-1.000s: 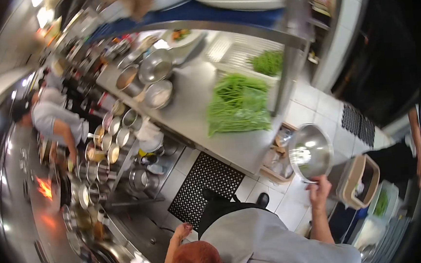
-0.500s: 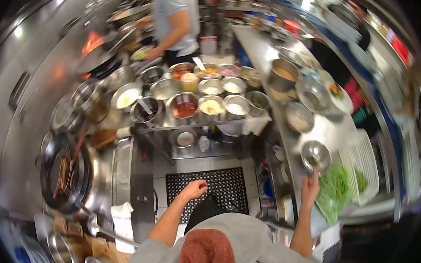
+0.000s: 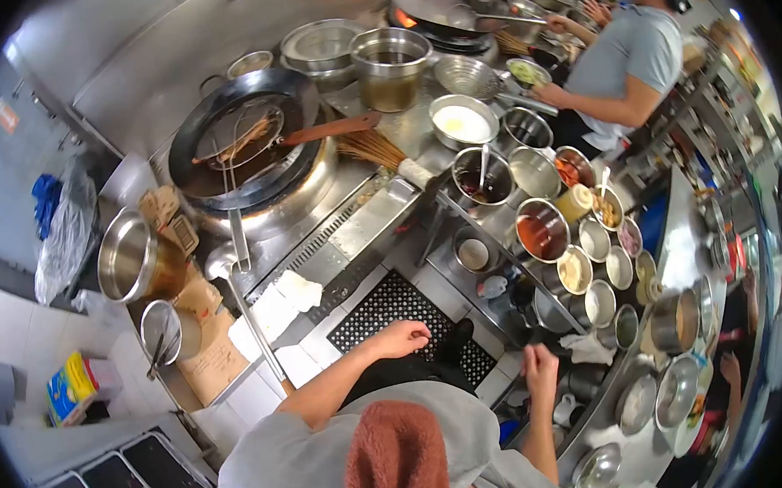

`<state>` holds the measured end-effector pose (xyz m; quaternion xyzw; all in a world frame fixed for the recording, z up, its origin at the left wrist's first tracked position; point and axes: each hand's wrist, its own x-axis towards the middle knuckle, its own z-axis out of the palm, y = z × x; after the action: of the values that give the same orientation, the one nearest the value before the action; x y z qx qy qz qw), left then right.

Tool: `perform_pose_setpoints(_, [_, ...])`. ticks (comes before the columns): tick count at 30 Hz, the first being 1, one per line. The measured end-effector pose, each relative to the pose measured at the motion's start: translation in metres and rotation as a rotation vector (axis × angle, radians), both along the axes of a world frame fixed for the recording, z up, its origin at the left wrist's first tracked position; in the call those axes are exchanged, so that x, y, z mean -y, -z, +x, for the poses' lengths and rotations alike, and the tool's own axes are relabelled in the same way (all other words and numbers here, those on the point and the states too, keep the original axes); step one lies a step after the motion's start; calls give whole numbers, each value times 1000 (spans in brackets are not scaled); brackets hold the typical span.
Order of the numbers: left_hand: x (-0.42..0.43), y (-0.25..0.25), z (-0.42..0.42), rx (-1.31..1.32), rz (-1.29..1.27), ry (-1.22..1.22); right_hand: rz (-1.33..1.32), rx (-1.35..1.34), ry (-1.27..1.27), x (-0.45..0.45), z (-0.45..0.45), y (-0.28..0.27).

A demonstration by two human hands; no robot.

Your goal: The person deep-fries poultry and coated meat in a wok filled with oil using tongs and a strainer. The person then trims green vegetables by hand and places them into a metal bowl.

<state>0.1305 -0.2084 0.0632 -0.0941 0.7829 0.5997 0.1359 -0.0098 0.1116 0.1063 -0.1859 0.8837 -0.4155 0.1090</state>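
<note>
My left hand [image 3: 404, 336] hovers over the black rubber mat [image 3: 373, 310] with its fingers curled and nothing visible in them. My right hand [image 3: 539, 370] is loosely closed in front of the steel counter's lower shelves, also with nothing visible in it. Ahead on the left, a dark wok [image 3: 188, 167] sits on the range, with oil and browned pieces of food in a wire strainer [image 3: 238, 232]. A wooden-handled tool [image 3: 329, 129] lies across the wok's rim. Nearer to my left arm are a long ladle [image 3: 222, 261] and a white cloth [image 3: 288, 304].
A bamboo brush [image 3: 375, 152] lies by the range. Several steel pots of sauces and ingredients, including a red sauce pot [image 3: 542, 231], stand ahead on the right. A co-worker [image 3: 630, 69] handles a pan over flame. Steel bowls [image 3: 676, 392] line the right counter.
My view has swung left toward the wok. My right hand has left the small steel bowl by the leafy greens and come in front of me, now closed. The greens are out of view.
</note>
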Motion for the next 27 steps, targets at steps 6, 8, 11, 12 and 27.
perform_pose_setpoints(6, [57, -43, 20, -168, -86, -584, -130, 43, -166, 93, -98, -5])
perform_pose_setpoints(8, [83, -23, 20, -250, 178, -845, -104, -85, -450, 117, -117, 2])
perform_pose_setpoints(11, [92, -75, 8, -208, 255, -1126, -140, -98, -658, 151, -130, 20])
perform_pose_setpoints(12, [97, -79, 10, -210, 308, -1186, -156, -113, -716, 159, -136, 25])
perform_pose_setpoints(27, [231, -108, 47, 601, -1357, -1119, -220, 469, -809, 290, -168, 25])
